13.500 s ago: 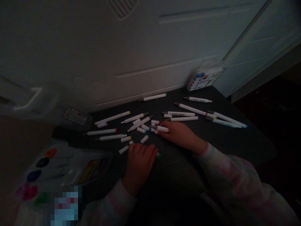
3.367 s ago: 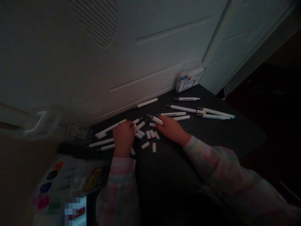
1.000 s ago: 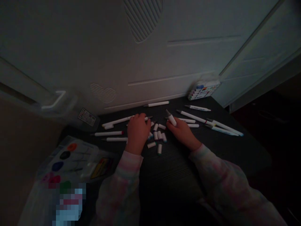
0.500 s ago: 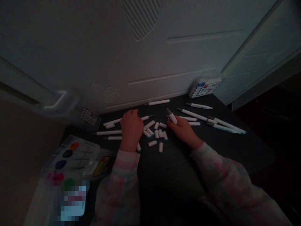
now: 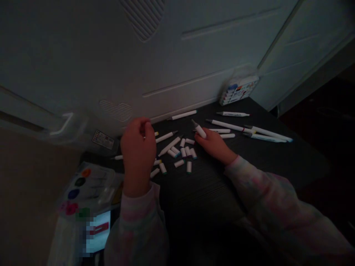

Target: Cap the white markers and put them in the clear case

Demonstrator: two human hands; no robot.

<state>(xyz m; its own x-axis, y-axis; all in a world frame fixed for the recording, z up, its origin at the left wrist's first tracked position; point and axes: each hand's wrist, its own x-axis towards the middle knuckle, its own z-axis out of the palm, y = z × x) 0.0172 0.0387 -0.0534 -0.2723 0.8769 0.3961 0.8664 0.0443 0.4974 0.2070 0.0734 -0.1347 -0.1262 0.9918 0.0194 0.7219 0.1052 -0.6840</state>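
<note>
My right hand (image 5: 216, 145) is closed around a white marker (image 5: 200, 130), whose grey nib points up and to the left. My left hand (image 5: 139, 147) is raised over the left part of the dark table, its fingers curled; a white marker with a yellow end (image 5: 156, 133) shows through and beside them, partly hidden. Between the hands lie several loose white caps (image 5: 188, 151) with coloured ends. Close to them are two uncapped markers, one angled marker (image 5: 169, 145) and one behind it (image 5: 166, 137).
More markers (image 5: 235, 126) lie to the right, and one marker (image 5: 183, 115) lies by the white panel (image 5: 194, 70). A clear case (image 5: 240, 88) stands at the back right. A clear plastic box (image 5: 102, 139) and a paint-spotted case (image 5: 91, 181) are on the left, near a lit screen (image 5: 98, 232).
My left hand has lifted and shifted left, and the yellow-ended marker now shows at its right side. My right hand keeps its marker. The view has tilted slightly.
</note>
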